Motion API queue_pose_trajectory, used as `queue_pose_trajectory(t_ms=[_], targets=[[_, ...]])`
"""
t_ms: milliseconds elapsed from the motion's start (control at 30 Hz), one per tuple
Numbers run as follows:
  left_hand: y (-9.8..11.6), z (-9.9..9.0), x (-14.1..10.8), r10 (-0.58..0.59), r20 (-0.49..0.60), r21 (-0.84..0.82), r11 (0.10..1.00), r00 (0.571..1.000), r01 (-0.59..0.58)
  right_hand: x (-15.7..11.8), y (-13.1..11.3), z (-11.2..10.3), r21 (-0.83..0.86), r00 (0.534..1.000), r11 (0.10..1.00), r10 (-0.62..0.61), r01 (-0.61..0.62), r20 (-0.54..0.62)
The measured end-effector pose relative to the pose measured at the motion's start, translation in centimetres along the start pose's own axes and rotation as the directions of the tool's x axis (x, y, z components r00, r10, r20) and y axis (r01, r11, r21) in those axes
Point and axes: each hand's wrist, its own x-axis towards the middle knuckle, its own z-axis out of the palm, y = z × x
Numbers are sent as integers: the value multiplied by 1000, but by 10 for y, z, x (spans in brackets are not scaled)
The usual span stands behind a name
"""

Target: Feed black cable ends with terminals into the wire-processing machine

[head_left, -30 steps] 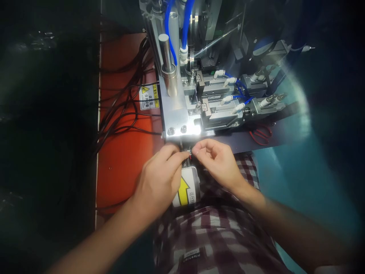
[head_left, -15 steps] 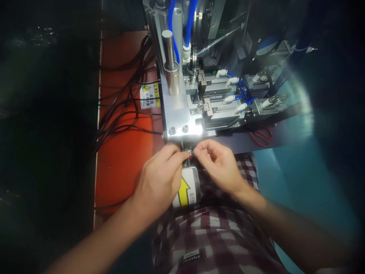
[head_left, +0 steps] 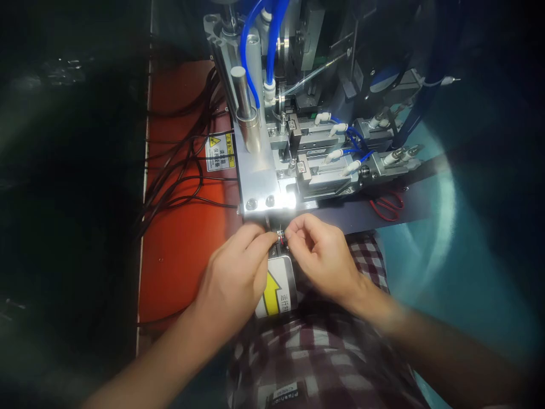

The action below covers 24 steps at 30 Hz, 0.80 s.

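Checked shirt fills the near edge, both forearms reaching forward from it. Left hand and right hand meet fingertip to fingertip, each pinching shut on a tiny wired part held just above a grey housing with a yellow arrow label. Such a small piece could slip from the pinch and drop. Beyond, a bright metal machine with blue air hoses stands on an orange mat strewn with black cables; the surrounding room is dark.

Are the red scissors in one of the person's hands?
No, the red scissors lie on the dark table edge to the right, apart from both the left hand and the right hand.
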Motion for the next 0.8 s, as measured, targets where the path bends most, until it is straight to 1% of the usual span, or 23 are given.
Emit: queue_pose_trajectory(t_ms=[33, 67, 100, 167, 233, 267, 333, 500, 600, 667, 800], targets=[[0, 0, 0, 5, 2, 7, 1000, 1000, -5, 0, 0, 0, -51, 999, 998, -36, 35, -14], [0, 0, 0, 7, 2, 10, 1000, 1000, -7, 0, 0, 0, -66, 999, 997, -51, 50, -16], [0, 1, 0, 8, 1, 10, 1000, 1000, -8, 0, 1, 0, -38, 999, 998, -42, 41, -5], [0, 1, 1, 8, -1, 7, 1000, 1000, -8, 2, 4, 1, 115, 998, 993, 30, -36, 53], [0, 1, 0, 4, -4, 4, 1000, 1000, -4, 4, 7, 1, 289, 987, 948, 103, -135, 124], [0, 0, 0, 2, -6, 2, 1000, 1000, -2, 5, 8, 1, 349, 981, 921, 127, -171, 146], [0, 1, 0, -4, -5, -2, 1000, 1000, 4, 6, 10, 1, 403, 976, 892, 150, -204, 160], [0, 1, 0, -6, -12, -7, 1000, 1000, 6, 4, 10, -1, 435, 972, 872, 171, -225, 159], [0, 1, 1, -1, -10, -9, 1000, 1000, 1, 4, 11, -4, 455, 970, 856, 206, -244, 133], [0, 0, 1, 1, -7, -10, 1000, 1000, -1, 4, 11, -5, 430, 971, 871, 208, -238, 116], [0, 1, 1, -12, -10, -11, 1000, 1000, 11, 3, 11, -3, 327, 982, 927, 155, -183, 110]])
